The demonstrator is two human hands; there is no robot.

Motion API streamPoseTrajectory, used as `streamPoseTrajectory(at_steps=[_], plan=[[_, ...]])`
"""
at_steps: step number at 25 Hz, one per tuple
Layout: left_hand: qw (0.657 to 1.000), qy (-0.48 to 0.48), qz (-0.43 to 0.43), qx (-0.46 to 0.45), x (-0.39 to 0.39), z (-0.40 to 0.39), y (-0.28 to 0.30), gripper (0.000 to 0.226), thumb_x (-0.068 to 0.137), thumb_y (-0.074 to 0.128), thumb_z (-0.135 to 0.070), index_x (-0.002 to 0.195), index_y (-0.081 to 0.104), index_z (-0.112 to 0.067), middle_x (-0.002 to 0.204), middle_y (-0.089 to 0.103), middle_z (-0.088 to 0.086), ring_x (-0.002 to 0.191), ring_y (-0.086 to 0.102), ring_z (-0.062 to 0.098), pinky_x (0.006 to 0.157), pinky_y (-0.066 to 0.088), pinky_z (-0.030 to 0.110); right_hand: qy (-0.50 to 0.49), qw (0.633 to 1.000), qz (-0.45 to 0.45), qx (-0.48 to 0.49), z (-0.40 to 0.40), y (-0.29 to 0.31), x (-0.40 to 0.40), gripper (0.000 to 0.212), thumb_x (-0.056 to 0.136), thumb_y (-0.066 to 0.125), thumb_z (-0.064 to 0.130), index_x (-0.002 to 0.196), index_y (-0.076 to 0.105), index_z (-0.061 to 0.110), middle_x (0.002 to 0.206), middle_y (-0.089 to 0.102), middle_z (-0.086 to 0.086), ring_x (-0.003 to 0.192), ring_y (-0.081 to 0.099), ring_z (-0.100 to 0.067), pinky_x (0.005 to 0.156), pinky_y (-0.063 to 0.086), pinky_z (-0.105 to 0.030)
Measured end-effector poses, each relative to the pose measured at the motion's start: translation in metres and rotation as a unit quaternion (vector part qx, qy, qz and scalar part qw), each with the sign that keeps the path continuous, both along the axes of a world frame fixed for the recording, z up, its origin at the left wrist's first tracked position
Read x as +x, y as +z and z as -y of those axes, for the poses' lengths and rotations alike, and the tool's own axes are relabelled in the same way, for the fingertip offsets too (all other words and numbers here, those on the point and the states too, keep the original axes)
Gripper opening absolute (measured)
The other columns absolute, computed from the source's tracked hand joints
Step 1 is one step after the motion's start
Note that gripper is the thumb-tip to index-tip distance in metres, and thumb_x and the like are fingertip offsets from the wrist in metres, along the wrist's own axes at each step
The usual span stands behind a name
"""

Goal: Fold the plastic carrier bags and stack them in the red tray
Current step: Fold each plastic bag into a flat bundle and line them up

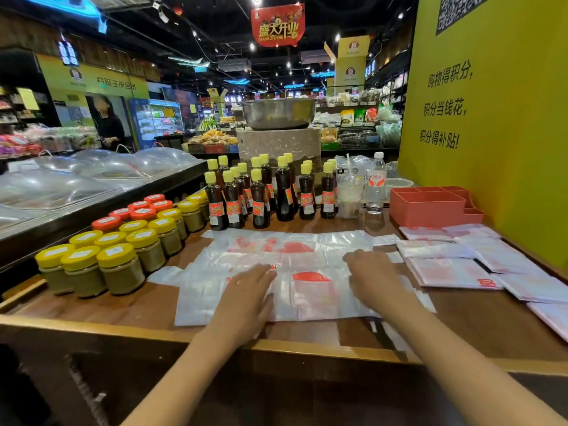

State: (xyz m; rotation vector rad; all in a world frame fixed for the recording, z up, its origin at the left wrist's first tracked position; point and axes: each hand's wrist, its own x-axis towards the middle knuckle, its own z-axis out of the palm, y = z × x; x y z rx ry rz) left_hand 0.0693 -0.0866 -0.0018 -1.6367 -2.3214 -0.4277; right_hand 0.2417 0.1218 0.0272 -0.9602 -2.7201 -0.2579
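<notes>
A clear plastic carrier bag with red print lies spread flat on the wooden table. My left hand rests flat on its left half, fingers straight. My right hand presses flat on its right half. Another flat bag lies just behind it. Several folded bags lie on the table to the right. The red tray, with several compartments, stands at the back right against the yellow wall and holds nothing I can see.
Yellow- and red-lidded jars crowd the table's left side. Dark sauce bottles stand behind the bags, with a plastic cup and a water bottle beside them. A yellow wall bounds the right.
</notes>
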Motion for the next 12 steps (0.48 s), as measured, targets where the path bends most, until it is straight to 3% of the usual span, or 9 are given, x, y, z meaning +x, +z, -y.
streamPoseTrajectory(at_steps=[3, 5, 9, 12], plan=[[0.986, -0.019, 0.119, -0.111, 0.002, -0.008, -0.011, 0.049, 0.107, 0.034, -0.042, 0.154, 0.031, -0.033, 0.165, 0.017, -0.011, 0.152, 0.009, 0.009, 0.122, 0.003, 0.034, 0.139, 0.987, -0.077, -0.033, 0.048, -0.018, -0.013, 0.046, 0.097, 0.047, 0.016, 0.143, 0.049, 0.022, 0.149, 0.046, 0.002, 0.139, 0.039, -0.017, 0.122, 0.018, -0.036], [0.972, -0.003, 0.16, -0.172, -0.004, -0.013, -0.011, 0.051, 0.108, 0.028, -0.043, 0.157, 0.022, -0.032, 0.167, 0.009, -0.009, 0.153, 0.003, 0.01, 0.125, 0.002, 0.038, 0.207, 0.969, -0.036, -0.131, 0.069, -0.029, -0.016, 0.046, 0.105, 0.042, 0.032, 0.151, 0.041, 0.027, 0.159, 0.035, 0.006, 0.146, 0.03, -0.013, 0.123, 0.014, -0.034], [0.961, 0.006, 0.156, -0.228, -0.008, -0.014, -0.009, 0.06, 0.106, 0.024, -0.052, 0.159, 0.007, -0.032, 0.167, -0.003, -0.007, 0.153, -0.005, 0.013, 0.124, -0.003, 0.042, 0.2, 0.951, 0.063, -0.227, 0.055, -0.039, -0.012, 0.06, 0.103, 0.035, 0.057, 0.158, 0.026, 0.035, 0.166, 0.016, 0.012, 0.153, 0.012, -0.008, 0.123, 0.005, -0.032], [0.956, 0.024, 0.159, -0.247, -0.027, -0.005, -0.01, 0.09, 0.086, 0.016, -0.084, 0.159, 0.002, -0.033, 0.167, -0.006, -0.006, 0.153, -0.007, 0.014, 0.124, -0.004, 0.044, 0.165, 0.96, 0.083, -0.21, 0.018, -0.043, 0.014, 0.079, 0.092, 0.024, 0.077, 0.16, 0.015, 0.037, 0.167, 0.006, 0.013, 0.154, 0.002, -0.006, 0.124, -0.001, -0.035]])
